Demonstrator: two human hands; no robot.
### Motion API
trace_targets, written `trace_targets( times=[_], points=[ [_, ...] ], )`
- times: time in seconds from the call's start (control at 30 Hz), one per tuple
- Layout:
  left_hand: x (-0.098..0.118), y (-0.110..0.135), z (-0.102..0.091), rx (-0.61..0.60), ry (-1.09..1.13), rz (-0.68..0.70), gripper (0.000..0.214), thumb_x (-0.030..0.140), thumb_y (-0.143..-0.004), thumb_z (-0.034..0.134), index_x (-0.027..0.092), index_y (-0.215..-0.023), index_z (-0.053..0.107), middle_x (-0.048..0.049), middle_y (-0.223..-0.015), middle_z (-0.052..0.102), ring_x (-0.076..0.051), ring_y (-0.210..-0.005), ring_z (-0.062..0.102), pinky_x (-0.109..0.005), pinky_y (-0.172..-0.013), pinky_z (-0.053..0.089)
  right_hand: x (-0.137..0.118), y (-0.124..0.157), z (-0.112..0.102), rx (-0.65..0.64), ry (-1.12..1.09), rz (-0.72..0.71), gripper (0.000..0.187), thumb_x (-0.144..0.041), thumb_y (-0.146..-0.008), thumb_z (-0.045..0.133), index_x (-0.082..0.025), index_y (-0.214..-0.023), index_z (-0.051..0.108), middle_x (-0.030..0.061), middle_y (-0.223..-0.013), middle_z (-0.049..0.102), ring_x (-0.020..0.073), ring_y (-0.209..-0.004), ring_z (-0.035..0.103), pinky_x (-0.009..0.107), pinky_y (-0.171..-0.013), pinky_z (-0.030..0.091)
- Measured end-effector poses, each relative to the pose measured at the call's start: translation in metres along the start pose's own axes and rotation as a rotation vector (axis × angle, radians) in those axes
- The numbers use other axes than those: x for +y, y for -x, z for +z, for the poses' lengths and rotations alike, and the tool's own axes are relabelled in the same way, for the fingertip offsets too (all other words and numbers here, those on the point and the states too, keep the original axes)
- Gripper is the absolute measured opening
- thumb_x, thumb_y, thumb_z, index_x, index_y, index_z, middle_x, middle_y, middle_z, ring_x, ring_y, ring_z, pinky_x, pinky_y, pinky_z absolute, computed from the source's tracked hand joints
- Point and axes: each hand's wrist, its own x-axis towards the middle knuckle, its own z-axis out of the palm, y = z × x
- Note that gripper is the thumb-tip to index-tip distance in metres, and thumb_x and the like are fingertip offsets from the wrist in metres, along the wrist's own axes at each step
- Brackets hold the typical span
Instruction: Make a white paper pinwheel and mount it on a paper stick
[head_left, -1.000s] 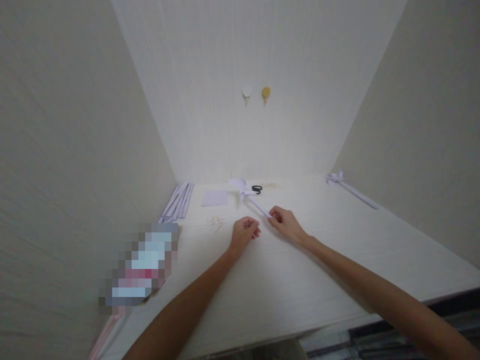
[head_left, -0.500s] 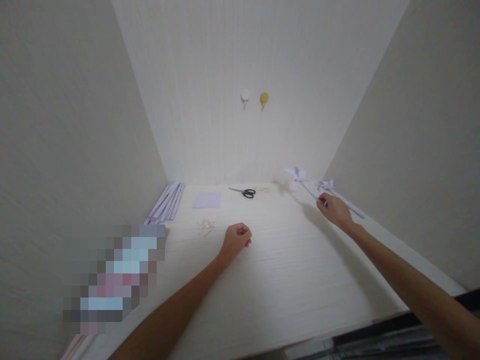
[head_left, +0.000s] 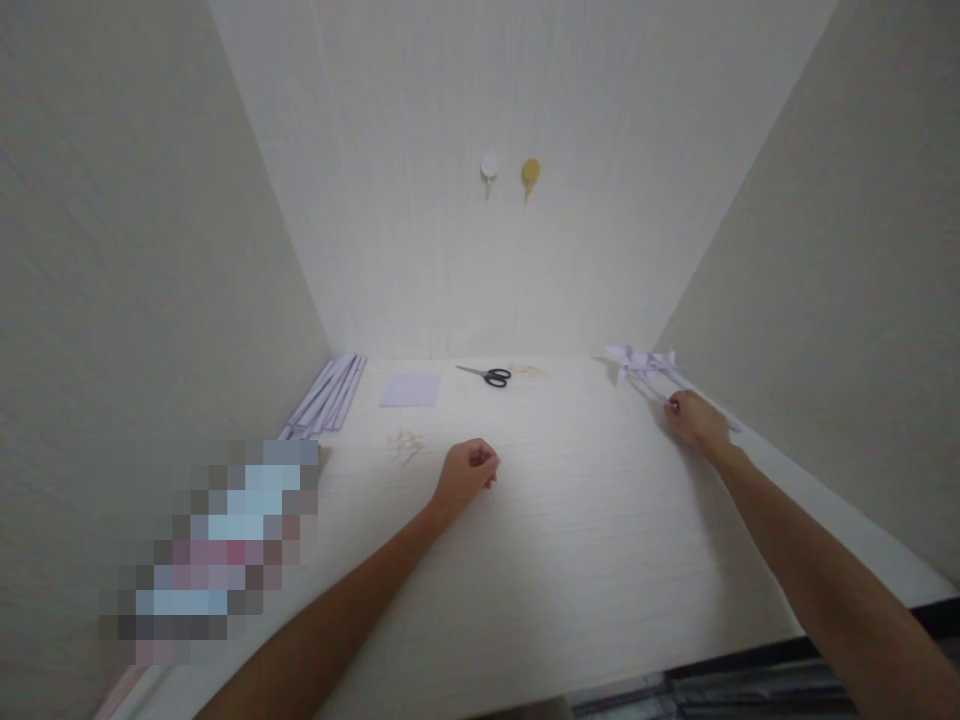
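Note:
My right hand (head_left: 696, 421) reaches to the table's far right and pinches the stick of a white paper pinwheel (head_left: 627, 359), which lies low on the table beside a second paper pinwheel (head_left: 663, 361) by the right wall. My left hand (head_left: 466, 472) rests on the middle of the white table (head_left: 570, 540) as a loose fist; nothing shows in it.
Black scissors (head_left: 489, 376) lie at the back centre, with a pale paper square (head_left: 410, 390) to their left. A bundle of rolled paper sticks (head_left: 324, 396) lies along the left wall. Small rubber bands (head_left: 405, 445) are scattered nearby. Two hooks (head_left: 510, 174) hang on the back wall.
My right hand carried the pinwheel from the table's middle to the far right and lowered it beside the other pinwheel. My left hand stayed in place, closed.

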Motion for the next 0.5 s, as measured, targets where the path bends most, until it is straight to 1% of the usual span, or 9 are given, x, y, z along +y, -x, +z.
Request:
trace_targets(
  times=[0.2,0.5],
  points=[
    [-0.001,-0.001,0.0,-0.007,0.004,-0.027,0.011,0.024,-0.061,0.052,0.014,-0.056,0.049,0.0051,-0.04,0.047,-0.005,-0.035,0.041,-0.018,-0.038,0.033,0.001,-0.003,0.013,-0.04,0.014,-0.006,0.028,-0.024,-0.08,0.038,-0.01,-0.092,0.058,0.0163,-0.102,0.058,0.0243,-0.092,0.055,0.031,-0.071,0.041],
    [-0.001,-0.001,0.0,0.009,0.021,-0.037,0.011,0.023,-0.062,0.052,0.014,-0.056,0.05,0.0043,-0.041,0.049,-0.006,-0.036,0.042,-0.018,-0.039,0.034,0.006,-0.011,0.017,-0.063,0.023,0.051,0.031,-0.025,-0.08,0.035,-0.01,-0.096,0.058,0.0165,-0.105,0.058,0.0269,-0.092,0.056,0.034,-0.07,0.043]
  ],
)
